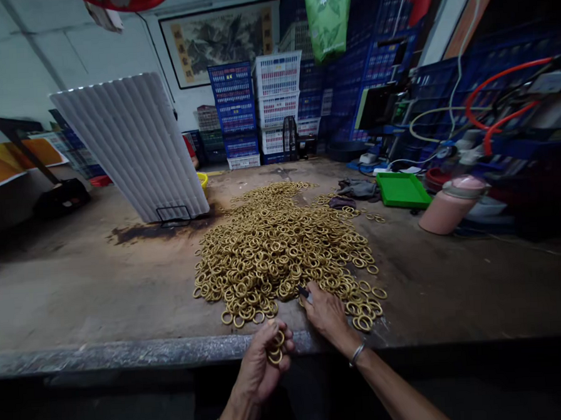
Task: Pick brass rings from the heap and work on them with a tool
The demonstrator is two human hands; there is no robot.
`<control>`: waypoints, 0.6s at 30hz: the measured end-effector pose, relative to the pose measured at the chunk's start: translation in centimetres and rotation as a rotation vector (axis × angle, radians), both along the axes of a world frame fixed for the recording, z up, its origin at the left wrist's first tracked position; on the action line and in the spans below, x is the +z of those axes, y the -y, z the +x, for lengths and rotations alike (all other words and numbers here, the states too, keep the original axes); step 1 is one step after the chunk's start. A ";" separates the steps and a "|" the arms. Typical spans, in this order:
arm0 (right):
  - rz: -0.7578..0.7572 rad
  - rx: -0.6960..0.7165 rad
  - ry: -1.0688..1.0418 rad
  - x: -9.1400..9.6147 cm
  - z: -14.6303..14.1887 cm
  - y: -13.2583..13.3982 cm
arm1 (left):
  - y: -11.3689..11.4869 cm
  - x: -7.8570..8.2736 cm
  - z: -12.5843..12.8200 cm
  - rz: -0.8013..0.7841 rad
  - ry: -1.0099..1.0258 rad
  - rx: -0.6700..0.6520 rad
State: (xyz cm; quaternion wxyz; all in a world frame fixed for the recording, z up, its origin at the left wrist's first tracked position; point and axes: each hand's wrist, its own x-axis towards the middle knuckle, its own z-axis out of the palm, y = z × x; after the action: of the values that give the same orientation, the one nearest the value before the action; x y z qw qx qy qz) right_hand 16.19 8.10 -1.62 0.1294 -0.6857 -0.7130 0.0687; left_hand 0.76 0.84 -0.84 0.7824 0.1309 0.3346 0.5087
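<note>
A big heap of brass rings (282, 247) lies on the worn workbench (101, 288). My left hand (263, 364) hovers at the bench's front edge, its fingers curled round a small stack of brass rings (275, 349). My right hand (326, 314) rests on the near edge of the heap, fingers closed on a thin dark tool (305, 293) that pokes into the rings. A metal bracelet (357, 354) is on my right wrist.
A white corrugated panel (133, 145) leans on a wire stand at the back left. A green tray (402, 190), a pink bottle (449, 206) lying on its side, hoses and cables crowd the right. Stacked blue and white crates (256, 111) line the rear wall.
</note>
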 end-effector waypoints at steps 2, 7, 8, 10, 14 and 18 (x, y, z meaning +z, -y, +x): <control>0.014 -0.003 -0.032 -0.2 0.2 0.0 | 0.0 -0.2 0.1 0.001 -0.024 0.012; 0.019 0.041 -0.176 -0.3 0.3 0.2 | -0.5 -0.4 0.8 0.181 -0.344 0.037; 0.017 0.054 -0.223 -0.2 0.2 0.3 | -0.6 -0.4 0.9 0.219 -0.452 0.043; 0.004 0.074 -0.362 0.2 -0.1 0.6 | -0.8 -0.3 1.0 0.266 -0.631 0.072; -0.170 0.085 -0.806 0.9 -1.0 1.3 | -1.0 0.0 1.0 0.447 -0.813 0.169; -0.373 0.032 -1.162 1.1 -1.5 2.1 | -1.1 0.1 0.9 0.629 -0.924 0.162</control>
State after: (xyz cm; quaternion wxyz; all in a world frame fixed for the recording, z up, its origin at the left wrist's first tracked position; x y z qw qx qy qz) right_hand 14.68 6.03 -0.49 0.3739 -0.5363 -0.5118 0.5574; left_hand 1.66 1.91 -0.77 0.4363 0.5411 0.4835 0.5321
